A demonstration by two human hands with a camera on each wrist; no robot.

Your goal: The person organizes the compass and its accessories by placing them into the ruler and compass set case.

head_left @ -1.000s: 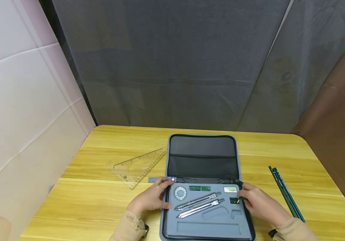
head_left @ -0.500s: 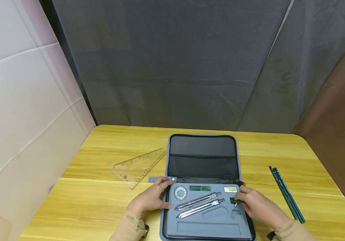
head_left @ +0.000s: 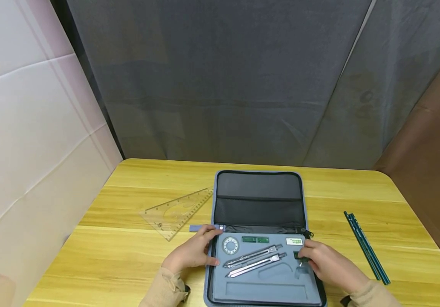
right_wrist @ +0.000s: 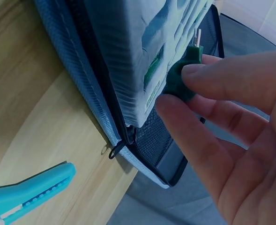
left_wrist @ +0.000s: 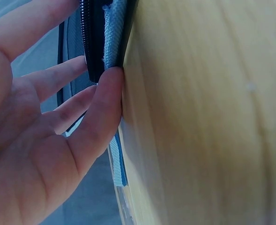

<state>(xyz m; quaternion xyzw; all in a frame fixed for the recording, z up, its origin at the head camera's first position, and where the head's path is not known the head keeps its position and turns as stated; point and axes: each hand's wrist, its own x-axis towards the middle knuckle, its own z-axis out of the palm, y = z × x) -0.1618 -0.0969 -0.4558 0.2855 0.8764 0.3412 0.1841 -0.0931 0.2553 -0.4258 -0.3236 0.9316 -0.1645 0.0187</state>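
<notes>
An open grey-blue zip case (head_left: 260, 294) lies on the wooden table (head_left: 128, 256). Its foam tray holds two metal compasses (head_left: 254, 260), a round dial (head_left: 230, 246), a green strip (head_left: 255, 239) and a white label piece (head_left: 294, 241). My left hand (head_left: 208, 245) rests with fairly straight fingers on the case's left edge (left_wrist: 112, 33). My right hand (head_left: 302, 257) is at the tray's right side. Its thumb and forefinger pinch a small green piece (right_wrist: 187, 56) with a thin pin on top. The same green piece (head_left: 298, 255) shows just above the foam.
A clear triangle ruler (head_left: 175, 213) lies left of the case. Several dark green pencils (head_left: 366, 247) lie to its right. The case's mesh-pocket lid (head_left: 258, 198) lies flat behind the tray. A zip pull (right_wrist: 116, 147) hangs at the case's corner, and a turquoise clip (right_wrist: 30, 194) shows low in the right wrist view.
My right hand slid from the case's right edge in over the tray and took the small green piece between thumb and forefinger. The left hand stayed put.
</notes>
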